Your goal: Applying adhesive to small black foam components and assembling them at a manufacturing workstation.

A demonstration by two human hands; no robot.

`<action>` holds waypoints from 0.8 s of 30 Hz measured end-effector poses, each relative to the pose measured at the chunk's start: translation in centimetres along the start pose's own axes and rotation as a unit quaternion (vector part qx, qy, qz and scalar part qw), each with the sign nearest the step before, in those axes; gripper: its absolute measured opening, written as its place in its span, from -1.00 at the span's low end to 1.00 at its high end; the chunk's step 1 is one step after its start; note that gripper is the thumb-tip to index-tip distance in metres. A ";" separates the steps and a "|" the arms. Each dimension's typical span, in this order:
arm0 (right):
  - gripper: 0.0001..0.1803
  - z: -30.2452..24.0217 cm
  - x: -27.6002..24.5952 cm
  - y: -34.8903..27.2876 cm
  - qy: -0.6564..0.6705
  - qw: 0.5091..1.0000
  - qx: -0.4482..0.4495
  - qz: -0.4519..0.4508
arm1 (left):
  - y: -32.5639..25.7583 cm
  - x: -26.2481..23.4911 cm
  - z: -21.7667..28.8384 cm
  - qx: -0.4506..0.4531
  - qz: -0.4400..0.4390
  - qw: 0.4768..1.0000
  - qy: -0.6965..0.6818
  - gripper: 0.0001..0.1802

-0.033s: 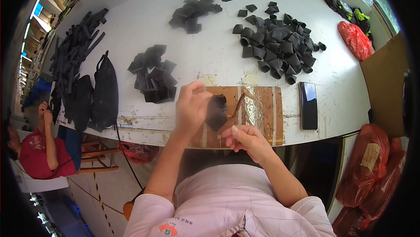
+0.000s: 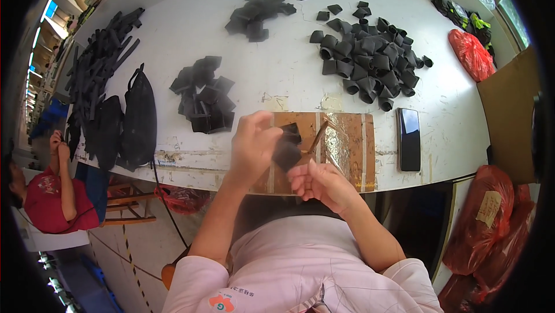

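My left hand (image 2: 254,142) grips a small black fabric piece (image 2: 287,152) just above the table's near edge. It hangs over a brown cardboard pad (image 2: 347,145) taped to the white table (image 2: 277,76). My right hand (image 2: 321,183) is right below the piece, fingers curled. Its thumb and fingertips pinch a thin brown stick (image 2: 318,135) that slants up beside the piece. A second black piece (image 2: 291,132) lies on the pad behind my left hand.
Piles of black pieces lie at centre-left (image 2: 202,96), top centre (image 2: 260,12) and right (image 2: 370,58). A dark phone (image 2: 409,138) lies right of the pad. Black bags (image 2: 139,119) and straps (image 2: 98,64) lie left. Red sacks (image 2: 471,53) stand right. A seated person in red (image 2: 49,197) is at left.
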State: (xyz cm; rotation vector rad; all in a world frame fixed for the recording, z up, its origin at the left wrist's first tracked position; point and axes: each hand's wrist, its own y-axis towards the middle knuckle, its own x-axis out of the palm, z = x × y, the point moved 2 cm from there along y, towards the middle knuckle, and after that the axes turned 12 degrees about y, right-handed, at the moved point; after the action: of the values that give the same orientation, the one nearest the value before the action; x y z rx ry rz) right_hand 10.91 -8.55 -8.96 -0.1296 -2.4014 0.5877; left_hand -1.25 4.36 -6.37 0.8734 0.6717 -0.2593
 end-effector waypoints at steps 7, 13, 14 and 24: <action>-0.87 0.4 3.2 3.2 0.280 0.949 0.054 -0.136 | -4.4 -4.1 3.0 0.016 0.023 1.000 0.003 -0.69; -0.88 -0.2 4.8 2.9 0.225 0.972 0.032 -0.060 | -6.3 -4.6 2.7 -0.461 -0.025 0.752 -0.470 -0.78; -0.88 -0.2 4.9 2.9 0.217 0.974 0.031 -0.058 | -6.3 -4.8 2.5 -0.461 -0.022 0.753 -0.469 -0.78; -0.83 0.2 5.1 2.7 0.214 0.974 0.034 -0.066 | -7.0 -4.2 1.4 -0.481 -0.072 0.718 -0.497 -0.93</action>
State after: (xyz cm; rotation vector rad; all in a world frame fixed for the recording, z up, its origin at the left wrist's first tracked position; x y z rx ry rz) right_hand 6.62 -5.00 -7.31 -0.0578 -1.9533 0.5187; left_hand -7.15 -1.36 -7.33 -0.3919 -0.2074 -0.4093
